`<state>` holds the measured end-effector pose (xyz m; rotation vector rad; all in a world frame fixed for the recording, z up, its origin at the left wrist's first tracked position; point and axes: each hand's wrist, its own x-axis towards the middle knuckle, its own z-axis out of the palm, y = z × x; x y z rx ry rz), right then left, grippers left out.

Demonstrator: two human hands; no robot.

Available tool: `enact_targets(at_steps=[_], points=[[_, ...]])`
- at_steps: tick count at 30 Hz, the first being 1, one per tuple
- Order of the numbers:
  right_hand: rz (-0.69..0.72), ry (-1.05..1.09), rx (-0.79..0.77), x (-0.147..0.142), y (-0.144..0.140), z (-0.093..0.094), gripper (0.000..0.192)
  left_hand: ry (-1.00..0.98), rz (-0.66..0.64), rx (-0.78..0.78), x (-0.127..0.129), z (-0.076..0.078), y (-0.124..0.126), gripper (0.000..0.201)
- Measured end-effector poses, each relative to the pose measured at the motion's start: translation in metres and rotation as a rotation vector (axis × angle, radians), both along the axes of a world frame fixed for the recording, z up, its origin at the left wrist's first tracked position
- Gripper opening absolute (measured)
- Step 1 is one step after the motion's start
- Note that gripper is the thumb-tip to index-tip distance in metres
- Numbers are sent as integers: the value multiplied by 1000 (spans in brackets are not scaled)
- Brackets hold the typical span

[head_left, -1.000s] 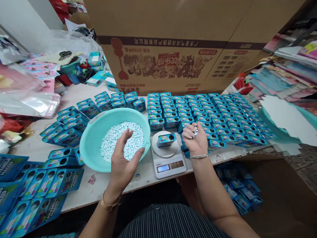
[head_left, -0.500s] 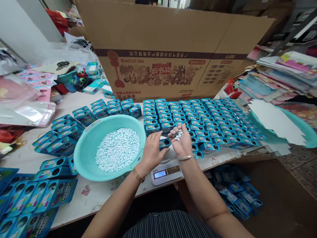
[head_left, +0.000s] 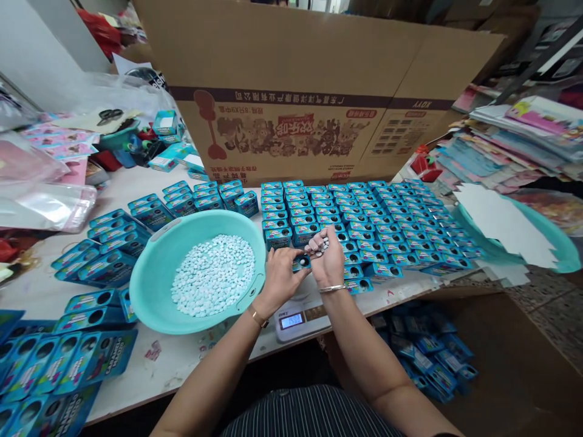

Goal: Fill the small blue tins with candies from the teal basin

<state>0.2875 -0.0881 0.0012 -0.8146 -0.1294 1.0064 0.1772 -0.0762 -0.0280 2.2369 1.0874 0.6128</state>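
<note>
My left hand [head_left: 283, 274] grips a small blue candy box [head_left: 300, 263] with a round hole in its top, where a pale piece shows. Right beside it, my right hand [head_left: 328, 258] is cupped with curled fingers around a small heap of white candies [head_left: 325, 244]. Under the hands stands a white digital scale [head_left: 310, 321] with a lit display; my hands partly hide its pan. To the left is a turquoise basin [head_left: 150, 285], its floor covered with the same white candies.
Rows of blue boxes [head_left: 392, 227] fill the table's right side. More blue boxes [head_left: 121, 267] stand left of the basin. A large cardboard carton [head_left: 291, 67] rises behind. Below the right edge, an open carton [head_left: 514, 358] holds blue boxes. White card sheets lie over another basin [head_left: 565, 237].
My left hand has closed on the box over the scale. My right hand's fingers have curled further around the candies, close to the box's hole.
</note>
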Motion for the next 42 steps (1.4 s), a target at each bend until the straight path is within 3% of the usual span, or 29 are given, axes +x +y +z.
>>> enact_targets(at_steps=[13,20,33,42], points=[[47,137,27,16,-2,10,42,-86,-7,83,-17,2,2,54],[52,143,33,19,-6,17,43,-127,4,126,-24,2,1,49],[86,122,17,14,-3,13,43,-72,-3,111,-25,2,0,51],[22,-48,-5,-3,-2,6,46,-66,-7,110,-19,-2,2,51]])
